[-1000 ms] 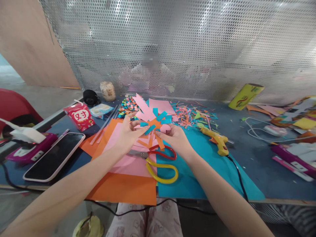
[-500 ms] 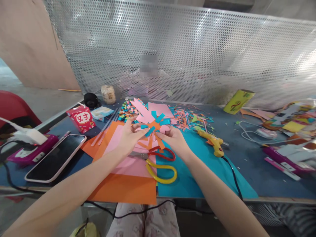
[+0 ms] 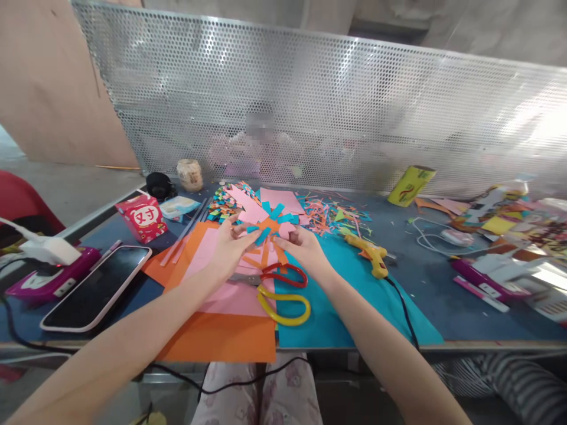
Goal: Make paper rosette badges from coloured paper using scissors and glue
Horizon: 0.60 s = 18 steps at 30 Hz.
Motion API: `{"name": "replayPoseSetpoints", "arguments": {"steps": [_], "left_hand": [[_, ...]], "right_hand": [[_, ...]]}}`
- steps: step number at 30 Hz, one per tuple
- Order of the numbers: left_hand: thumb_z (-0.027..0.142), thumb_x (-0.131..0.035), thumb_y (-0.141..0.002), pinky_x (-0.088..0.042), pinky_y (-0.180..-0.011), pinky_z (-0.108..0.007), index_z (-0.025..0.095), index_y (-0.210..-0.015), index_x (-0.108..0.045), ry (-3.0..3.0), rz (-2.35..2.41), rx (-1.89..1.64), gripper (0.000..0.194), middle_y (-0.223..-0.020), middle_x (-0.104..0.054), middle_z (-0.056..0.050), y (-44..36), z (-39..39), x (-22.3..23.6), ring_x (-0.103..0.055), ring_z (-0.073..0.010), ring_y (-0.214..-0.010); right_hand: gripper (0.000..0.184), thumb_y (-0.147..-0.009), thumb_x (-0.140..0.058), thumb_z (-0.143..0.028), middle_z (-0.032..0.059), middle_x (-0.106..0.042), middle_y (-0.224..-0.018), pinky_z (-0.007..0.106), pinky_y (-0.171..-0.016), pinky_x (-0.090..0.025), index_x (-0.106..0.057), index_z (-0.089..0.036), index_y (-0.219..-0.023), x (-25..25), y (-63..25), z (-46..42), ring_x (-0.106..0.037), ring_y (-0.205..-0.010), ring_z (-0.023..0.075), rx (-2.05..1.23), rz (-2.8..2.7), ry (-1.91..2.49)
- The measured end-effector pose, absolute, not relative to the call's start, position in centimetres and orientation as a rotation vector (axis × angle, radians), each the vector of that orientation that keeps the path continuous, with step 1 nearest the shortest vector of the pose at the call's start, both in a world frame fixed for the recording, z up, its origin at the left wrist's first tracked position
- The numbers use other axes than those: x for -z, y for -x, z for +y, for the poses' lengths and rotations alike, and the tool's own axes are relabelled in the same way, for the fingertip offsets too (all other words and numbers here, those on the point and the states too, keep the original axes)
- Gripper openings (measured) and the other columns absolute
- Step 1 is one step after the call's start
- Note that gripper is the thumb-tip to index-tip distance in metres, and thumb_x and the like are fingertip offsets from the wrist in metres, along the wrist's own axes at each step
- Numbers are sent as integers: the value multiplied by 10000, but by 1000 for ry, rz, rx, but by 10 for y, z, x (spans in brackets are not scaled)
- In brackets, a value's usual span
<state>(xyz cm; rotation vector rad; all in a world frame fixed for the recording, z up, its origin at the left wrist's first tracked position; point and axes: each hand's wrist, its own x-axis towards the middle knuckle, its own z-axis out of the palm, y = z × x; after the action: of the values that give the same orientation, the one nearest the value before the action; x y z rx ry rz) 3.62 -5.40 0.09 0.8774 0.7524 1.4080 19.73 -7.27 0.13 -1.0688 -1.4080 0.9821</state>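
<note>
Cutout (image 3: 268,224), orange with blue tabs (image 3: 277,211) already radiating, sits at twelve o'clock beyond the scissors (image 3: 257,280), pinched between your left hand (image 3: 229,247) and right hand (image 3: 306,251), though whether gaps remain below is unclear.

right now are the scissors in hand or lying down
Lying down: the scissors rest on paper sheets, while left hand and right hand hold the paper flower.

The left forearm (image 3: 133,339) and the right forearm (image 3: 372,330), both bare, stretch forward and slant toward each other. The left hand (image 3: 231,241) and the right hand (image 3: 305,248) are near each other without touching, with thumbs (image 3: 247,240) on the inner side and fingers (image 3: 300,235) bent; how firmly they pinch, I cannot say surely.
</note>
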Motion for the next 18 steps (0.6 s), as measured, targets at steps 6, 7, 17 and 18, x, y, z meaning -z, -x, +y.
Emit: {"name": "replayPoseSetpoints", "arguments": {"steps": [6, 7, 17, 18], "left_hand": [[140, -795, -564, -546, -670, -231, 223, -1039, -440, -812, 683, -1414, 599, -705, -594, 89, -31, -44, 1, -637, -73, -635], [144, -792, -569, -546, -674, -234, 225, -1037, -437, -818, 684, -1415, 593, -694, -586, 96, -30, -42, 2, -635, -72, -626], [58, -718, -633, -552, -636, -229, 227, -1141, -443, -804, 704, -1398, 602, -708, -617, 75, -33, -41, 6, -646, -86, -629], [49, -718, -628, -548, -622, -222, 224, -1148, -442, -803, 706, -1396, 615, -708, -617, 74, -33, -42, 6, -641, -84, -618]], "right_hand": [[327, -792, -559, -470, 99, -672, -941, 366, -835, -475, -595, -169, -915, -19, -247, -74, -628, -909, 218, -350, -1493, 1501], [345, -815, -549, -454, 143, -665, -987, 405, -866, -460, -608, -142, -951, -21, -261, -76, -620, -964, 256, -152, -1458, 1759], [607, -764, -601, -533, 262, -648, -1045, 500, -776, -464, -627, -69, -1154, -3, -346, -86, -618, -1020, 393, -196, -865, 2809], [573, -759, -609, -511, 256, -654, -1029, 483, -776, -469, -642, -74, -1128, -3, -347, -87, -625, -1009, 382, -182, -883, 2793]]}}
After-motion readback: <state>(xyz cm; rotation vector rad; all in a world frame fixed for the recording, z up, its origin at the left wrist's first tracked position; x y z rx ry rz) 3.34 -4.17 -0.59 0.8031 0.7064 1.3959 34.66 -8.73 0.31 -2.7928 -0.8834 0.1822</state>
